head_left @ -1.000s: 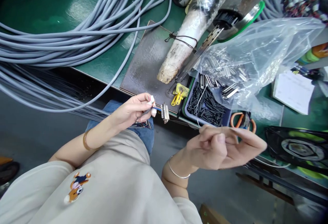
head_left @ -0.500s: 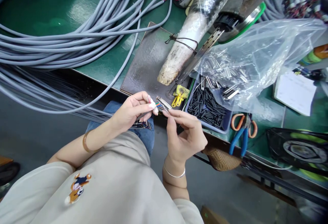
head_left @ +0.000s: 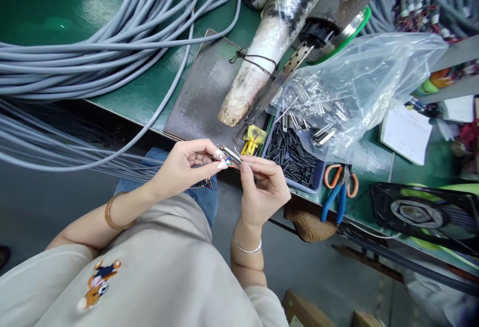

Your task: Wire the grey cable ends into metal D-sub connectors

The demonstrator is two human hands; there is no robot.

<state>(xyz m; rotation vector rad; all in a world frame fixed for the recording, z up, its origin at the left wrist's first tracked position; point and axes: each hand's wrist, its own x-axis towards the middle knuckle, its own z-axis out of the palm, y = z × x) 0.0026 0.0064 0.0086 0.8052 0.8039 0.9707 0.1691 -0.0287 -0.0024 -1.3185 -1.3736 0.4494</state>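
Observation:
My left hand (head_left: 189, 166) is closed in a pinch, with small coloured wires (head_left: 228, 162) at its thumb and fingertips. A multi-pin connector (head_left: 231, 156), metal-edged with a dark row of contacts, spans the gap between my two hands. Its right end is pinched between the thumb and fingers of my right hand (head_left: 264, 187). The left end touches the fingertips of my left hand. Just beyond lies a yellow clip-like piece (head_left: 253, 141) at the edge of a dark plate (head_left: 202, 92). Where each wire ends against the contacts is too small to tell.
Grey cable coils (head_left: 123, 62) cover the bench's left. A wrapped, tied rod (head_left: 250, 77) points toward me over the plate. Right of it stand a bin of black sleeves (head_left: 290, 152), a plastic bag of connectors (head_left: 329, 102), pliers (head_left: 339, 194) and a black fan (head_left: 419, 212).
The connector has turned and now sits directly between both hands, its contact row facing up. My right hand has moved slightly left. The whole view has shifted a little.

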